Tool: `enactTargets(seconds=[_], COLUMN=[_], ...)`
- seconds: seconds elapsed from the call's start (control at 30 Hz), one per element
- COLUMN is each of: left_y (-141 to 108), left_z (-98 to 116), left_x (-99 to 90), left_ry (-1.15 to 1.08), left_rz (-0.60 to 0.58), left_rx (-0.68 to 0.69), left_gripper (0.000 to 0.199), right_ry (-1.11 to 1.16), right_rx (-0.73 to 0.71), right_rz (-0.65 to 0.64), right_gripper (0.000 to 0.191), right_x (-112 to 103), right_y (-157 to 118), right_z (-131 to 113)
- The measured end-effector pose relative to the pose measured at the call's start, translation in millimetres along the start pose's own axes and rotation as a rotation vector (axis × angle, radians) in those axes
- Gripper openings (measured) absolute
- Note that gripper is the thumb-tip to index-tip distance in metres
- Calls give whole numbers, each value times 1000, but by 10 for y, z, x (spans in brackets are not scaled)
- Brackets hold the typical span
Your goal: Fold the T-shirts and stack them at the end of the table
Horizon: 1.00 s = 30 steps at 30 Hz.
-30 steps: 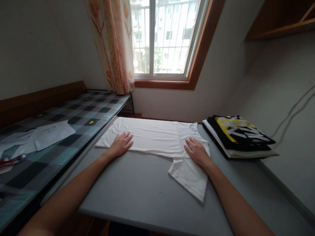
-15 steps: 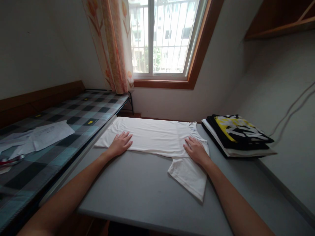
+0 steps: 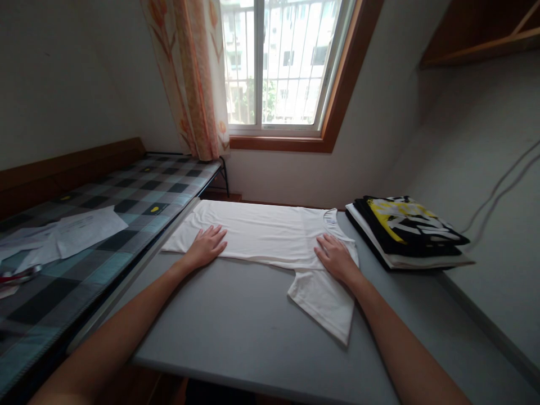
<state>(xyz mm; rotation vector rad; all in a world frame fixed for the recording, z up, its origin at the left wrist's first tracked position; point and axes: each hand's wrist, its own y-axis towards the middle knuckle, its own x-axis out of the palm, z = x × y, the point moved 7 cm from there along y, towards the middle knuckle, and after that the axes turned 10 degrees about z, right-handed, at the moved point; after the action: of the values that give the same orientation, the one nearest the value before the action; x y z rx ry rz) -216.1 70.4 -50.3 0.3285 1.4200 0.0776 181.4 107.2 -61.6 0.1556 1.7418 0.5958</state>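
Observation:
A white T-shirt (image 3: pixel 261 232) lies spread sideways on the grey table (image 3: pixel 236 315), its neckline to the right and its hem to the left. One short sleeve points toward me; the far sleeve does not show. My left hand (image 3: pixel 206 246) rests flat on the shirt near the hem, fingers spread. Close to the neckline and the near shoulder, my right hand (image 3: pixel 335 256) lies flat on the cloth with its fingers slightly apart. Neither hand grips the fabric.
On the table's right stands a stack of folded clothes (image 3: pixel 409 230), black, white and yellow. To the left is a bed (image 3: pixel 169 183) with a checked cover and loose papers (image 3: pixel 90 229). A curtain (image 3: pixel 202 84) hangs beside the barred window (image 3: pixel 282 67). A wooden shelf (image 3: pixel 485 53) juts out upper right.

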Motion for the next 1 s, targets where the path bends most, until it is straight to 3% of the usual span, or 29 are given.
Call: enactTargets(seconds=[1.0], left_y=[-1], left_z=[-7], left_x=[0], left_ry=[6], left_rz=[12], left_rx=[6], left_gripper=[55], right_ry=[-3], right_rx=[-27], right_rz=[43], right_gripper=[43], right_x=[-11], right_y=[3], right_z=[-3])
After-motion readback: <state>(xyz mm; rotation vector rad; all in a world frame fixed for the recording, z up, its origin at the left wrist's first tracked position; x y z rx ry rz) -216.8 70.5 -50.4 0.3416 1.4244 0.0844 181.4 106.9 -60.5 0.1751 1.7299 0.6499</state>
